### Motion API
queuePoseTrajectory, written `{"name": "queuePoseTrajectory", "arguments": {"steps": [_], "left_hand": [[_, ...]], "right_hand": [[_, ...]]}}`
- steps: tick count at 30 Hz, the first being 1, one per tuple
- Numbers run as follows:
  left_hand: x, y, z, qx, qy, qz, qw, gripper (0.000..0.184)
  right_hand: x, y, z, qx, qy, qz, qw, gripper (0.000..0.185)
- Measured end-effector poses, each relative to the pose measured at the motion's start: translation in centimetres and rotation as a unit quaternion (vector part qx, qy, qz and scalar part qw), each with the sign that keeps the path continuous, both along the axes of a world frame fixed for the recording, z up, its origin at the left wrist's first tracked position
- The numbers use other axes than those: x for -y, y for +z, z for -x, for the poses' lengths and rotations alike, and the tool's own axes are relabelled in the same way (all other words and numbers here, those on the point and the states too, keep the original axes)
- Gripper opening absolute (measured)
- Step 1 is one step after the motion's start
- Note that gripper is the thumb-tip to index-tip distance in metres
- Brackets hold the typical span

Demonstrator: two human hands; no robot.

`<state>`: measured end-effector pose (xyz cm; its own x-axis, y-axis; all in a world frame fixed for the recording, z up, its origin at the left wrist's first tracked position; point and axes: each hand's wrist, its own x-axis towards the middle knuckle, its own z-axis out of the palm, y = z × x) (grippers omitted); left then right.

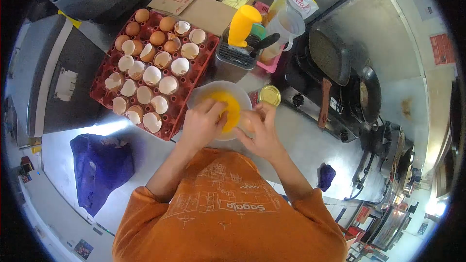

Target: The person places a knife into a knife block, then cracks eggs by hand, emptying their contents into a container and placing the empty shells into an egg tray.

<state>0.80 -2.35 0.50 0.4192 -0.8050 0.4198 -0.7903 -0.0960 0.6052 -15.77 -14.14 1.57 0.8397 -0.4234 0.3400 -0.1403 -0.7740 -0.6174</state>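
Observation:
A pale bowl (224,85) with yellow beaten-looking egg (233,108) in it stands in front of me. My left hand (204,120) is over the bowl's left side, its fingers bent together above the yolk. Whatever they may pinch is hidden. At the bowl's right rim, my right hand (264,136) has its fingers curled round a light brown egg (248,123), which is partly covered. On the left, a red egg tray (208,54) carries many open, mostly white-lined eggshells (152,75) and several brown eggs (158,38).
Right behind my right hand stands a can with a gold lid (270,95). Beyond the bowl are a black slatted holder (236,57), a yellow bottle (244,23) and a clear jug (286,23). Pans (330,53) sit on a stove at right. A blue bag (101,170) lies left.

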Motion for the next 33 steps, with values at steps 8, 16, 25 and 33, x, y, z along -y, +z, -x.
{"name": "queuePoseTrajectory", "arguments": {"steps": [8, 16, 25, 33], "left_hand": [[-1.0, 2.3, -1.5, -0.151, -0.064, 0.043, 0.986, 0.046], [-0.7, 1.6, -1.4, -0.143, -0.067, 0.047, 0.986, 0.047], [-0.4, 2.2, -1.2, -0.300, 0.007, -0.024, 0.954, 0.046], [-0.9, 4.2, -1.5, -0.129, -0.038, -0.100, 0.986, 0.046]], "right_hand": [[0.9, 2.8, -3.9, -0.008, 0.021, -0.195, 0.981, 0.048], [1.3, 3.3, -4.2, 0.009, 0.035, -0.260, 0.965, 0.044], [1.1, 3.6, -4.4, 0.017, 0.000, -0.214, 0.977, 0.039], [2.6, 4.4, -3.2, -0.063, 0.037, -0.114, 0.991, 0.045]]}}
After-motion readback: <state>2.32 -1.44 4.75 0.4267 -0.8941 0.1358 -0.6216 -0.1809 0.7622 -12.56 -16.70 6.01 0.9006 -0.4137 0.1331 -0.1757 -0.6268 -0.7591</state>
